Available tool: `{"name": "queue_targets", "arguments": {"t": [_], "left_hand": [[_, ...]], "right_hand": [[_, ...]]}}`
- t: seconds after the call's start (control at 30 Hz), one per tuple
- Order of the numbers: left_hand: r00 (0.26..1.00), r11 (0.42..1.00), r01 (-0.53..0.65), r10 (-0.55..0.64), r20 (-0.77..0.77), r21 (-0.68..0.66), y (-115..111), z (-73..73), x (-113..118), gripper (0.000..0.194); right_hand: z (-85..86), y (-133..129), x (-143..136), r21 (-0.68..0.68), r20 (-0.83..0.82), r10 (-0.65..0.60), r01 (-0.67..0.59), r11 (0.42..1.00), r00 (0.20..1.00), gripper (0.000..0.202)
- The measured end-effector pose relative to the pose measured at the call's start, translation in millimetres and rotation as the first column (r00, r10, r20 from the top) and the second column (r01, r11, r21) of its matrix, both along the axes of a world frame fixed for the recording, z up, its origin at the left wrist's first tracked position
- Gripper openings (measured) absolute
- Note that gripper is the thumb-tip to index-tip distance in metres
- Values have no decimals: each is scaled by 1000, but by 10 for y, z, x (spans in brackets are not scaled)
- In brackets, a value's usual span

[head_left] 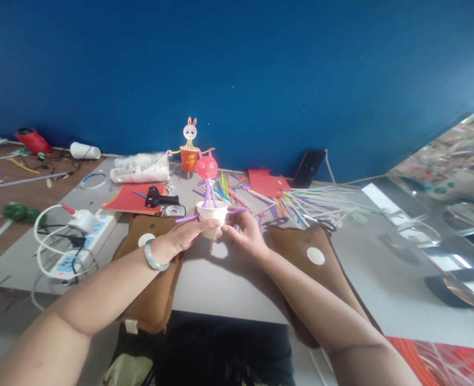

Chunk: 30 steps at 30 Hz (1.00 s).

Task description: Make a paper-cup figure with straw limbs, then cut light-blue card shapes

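Note:
A white paper cup (211,210) is held upright between my two hands above the table. My left hand (194,231) grips its left side, thumb across the front. On the right, my right hand (242,231) closes its fingers on the cup's lower right side. Purple straws or sticks (209,193) rise out of the cup and carry a red animal face with ears (207,166). Purple arms stick out on both sides, the left arm (187,218) being plainest. A thin stick shows below the cup. Parts of my fingers are hidden behind it.
Behind stands a red cup with a rabbit face (189,158). Around it lie stacked paper cups (140,169), a black glue gun (160,198), scattered coloured sticks (296,206), scissors (321,223) and a leaning phone (309,168). Brown pads (148,292) lie under my forearms; a power strip (88,244) is left.

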<state>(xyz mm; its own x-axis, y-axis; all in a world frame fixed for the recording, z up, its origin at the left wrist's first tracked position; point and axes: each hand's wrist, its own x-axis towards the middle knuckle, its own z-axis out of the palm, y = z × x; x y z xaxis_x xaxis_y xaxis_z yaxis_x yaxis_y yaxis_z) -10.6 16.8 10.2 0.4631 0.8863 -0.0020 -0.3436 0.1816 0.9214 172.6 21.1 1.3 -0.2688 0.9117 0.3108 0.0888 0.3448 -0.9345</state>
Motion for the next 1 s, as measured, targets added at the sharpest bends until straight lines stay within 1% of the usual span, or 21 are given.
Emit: {"name": "queue_targets", "arguments": {"t": [0.07,0.1,0.2,0.3,0.37,0.43,0.5,0.53,0.6,0.63,0.67,0.7,0.77,0.83,0.9,1.0], "left_hand": [[1000,1000,-5,5,-19,18,-6,21,15,45],[1000,1000,-6,7,-29,26,-8,23,20,45],[999,999,0,2,-54,41,-12,1,18,44],[996,1000,6,-3,-88,30,-30,-15,-3,42],[992,999,-24,28,-124,32,-51,5,-13,40],[987,994,-85,94,-134,71,-65,36,-12,43],[977,973,-188,200,-76,136,-59,57,-2,49],[962,950,-263,272,-31,168,-48,61,4,52],[906,881,-421,421,46,218,-20,59,13,52],[875,845,-481,480,63,234,-8,56,14,47],[853,820,-517,518,64,247,1,54,13,39],[845,811,-527,532,54,253,7,52,11,31],[853,822,-512,521,33,247,9,47,5,22],[869,842,-489,494,37,228,7,38,4,24],[878,854,-478,473,76,205,10,29,10,28],[880,864,-474,458,129,167,25,22,22,29]], "right_hand": [[11,-3,-12,-90,-64,73,-79,993,995,56],[19,-4,-19,-109,-88,95,-104,989,992,56],[37,-8,-41,-91,-135,109,-122,988,985,54],[43,-13,-58,-92,-157,115,-131,987,981,68],[51,-20,-65,-106,-161,106,-124,987,981,76],[68,-29,-69,-125,-182,84,-108,986,980,79],[86,-37,-71,-133,-219,46,-77,988,975,79],[94,-40,-71,-129,-239,24,-56,990,971,78],[104,-43,-69,-107,-273,-12,-18,994,962,76],[106,-43,-68,-97,-281,-20,-8,995,959,75],[108,-44,-67,-92,-281,-22,-4,996,959,74],[109,-44,-66,-91,-276,-21,-4,996,961,73],[112,-44,-65,-93,-261,-21,-4,996,965,71],[116,-40,-66,-100,-263,-29,3,995,964,69],[119,-31,-67,-107,-279,-40,10,994,959,68],[114,-16,-66,-107,-293,-43,12,994,955,66]]}}
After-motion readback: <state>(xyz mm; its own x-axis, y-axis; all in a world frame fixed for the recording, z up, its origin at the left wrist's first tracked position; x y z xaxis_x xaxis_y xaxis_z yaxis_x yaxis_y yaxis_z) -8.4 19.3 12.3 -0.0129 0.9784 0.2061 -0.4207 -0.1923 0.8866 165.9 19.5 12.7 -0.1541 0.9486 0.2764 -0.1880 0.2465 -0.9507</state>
